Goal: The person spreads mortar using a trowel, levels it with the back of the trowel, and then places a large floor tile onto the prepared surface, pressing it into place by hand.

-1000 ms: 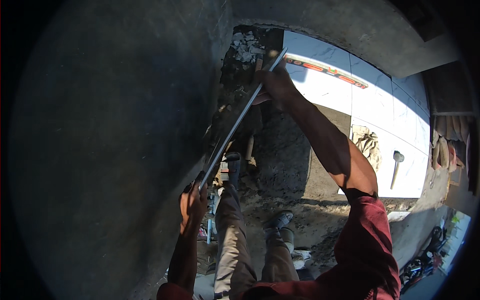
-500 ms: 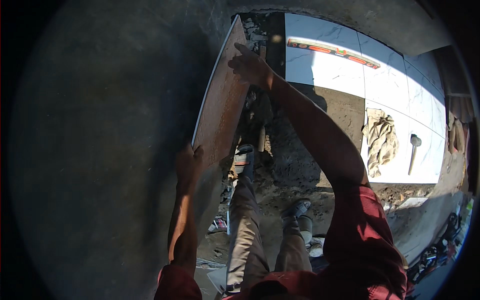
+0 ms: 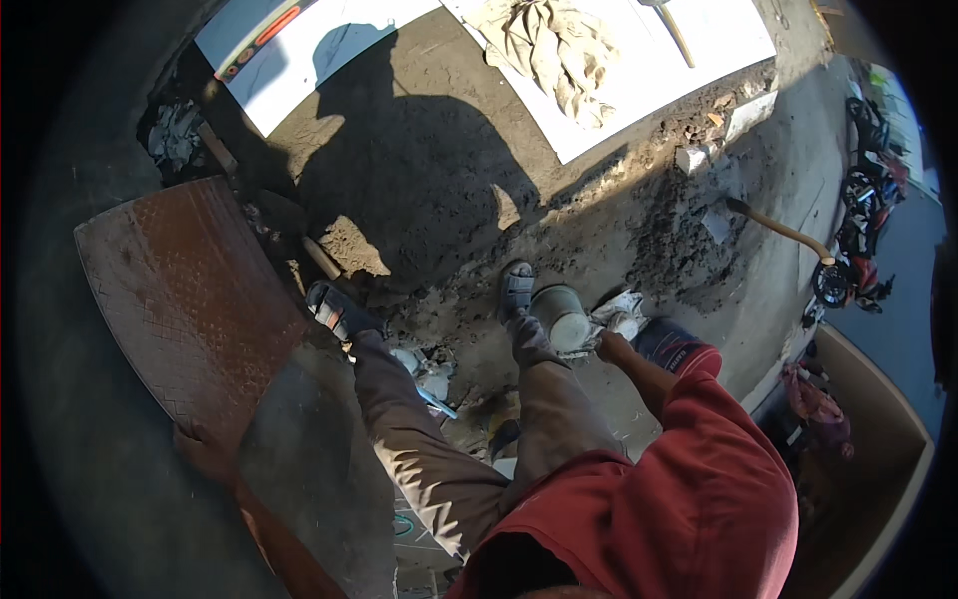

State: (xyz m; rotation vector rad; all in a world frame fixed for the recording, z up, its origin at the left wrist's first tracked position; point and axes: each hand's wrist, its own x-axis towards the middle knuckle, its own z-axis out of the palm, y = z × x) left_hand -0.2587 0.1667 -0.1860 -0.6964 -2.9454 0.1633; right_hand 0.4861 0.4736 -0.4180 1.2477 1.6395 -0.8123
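My left hand (image 3: 208, 454) grips the near edge of a large floor tile (image 3: 190, 290), its reddish-brown ridged back facing up. The tile is tilted over the dark floor on my left. My right hand (image 3: 614, 347) reaches down beside my right leg, next to a grey-green bucket (image 3: 561, 314) and a small white container (image 3: 625, 325). Its fingers are too small and partly hidden to show whether they hold anything. Just right of it is a dark blue and red bucket (image 3: 679, 349).
Laid white tiles (image 3: 639, 90) carry a crumpled beige cloth (image 3: 554, 55), a mallet (image 3: 674, 32) and a spirit level (image 3: 261, 40). Bare mortar (image 3: 439, 60) lies between them. A long-handled tool (image 3: 783, 235) rests on the right, near motorbikes (image 3: 860, 200). Rubble (image 3: 175, 135) lies at the far left.
My right hand has let go of the tile and moved down to the buckets. The tile has swung lower and leftward in my left hand, and my view has turned right.
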